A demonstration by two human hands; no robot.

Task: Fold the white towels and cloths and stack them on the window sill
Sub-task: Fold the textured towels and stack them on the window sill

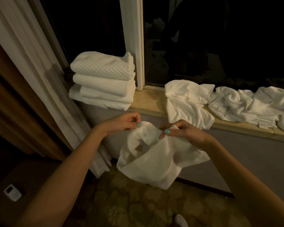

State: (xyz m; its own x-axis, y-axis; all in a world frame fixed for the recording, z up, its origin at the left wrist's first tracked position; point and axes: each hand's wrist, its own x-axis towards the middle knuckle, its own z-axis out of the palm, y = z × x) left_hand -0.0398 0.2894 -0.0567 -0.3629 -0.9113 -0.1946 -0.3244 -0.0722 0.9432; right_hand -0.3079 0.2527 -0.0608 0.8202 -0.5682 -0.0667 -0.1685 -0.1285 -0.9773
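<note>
Both hands, left [121, 122] and right [182, 131], pinch a white cloth [156, 159] hanging below them

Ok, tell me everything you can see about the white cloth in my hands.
The held cloth is white, soft, terry-like fabric, unfolded and rumpled. It hangs in the air below the level of the window sill, and its top edge sags in a loop between the hands. The left hand pinches that edge at one end, the right hand at the other.

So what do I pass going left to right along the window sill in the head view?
Curtain → stack of folded towels → bare window sill → crumpled cloth hanging over the edge → heap of unfolded towels.
</note>
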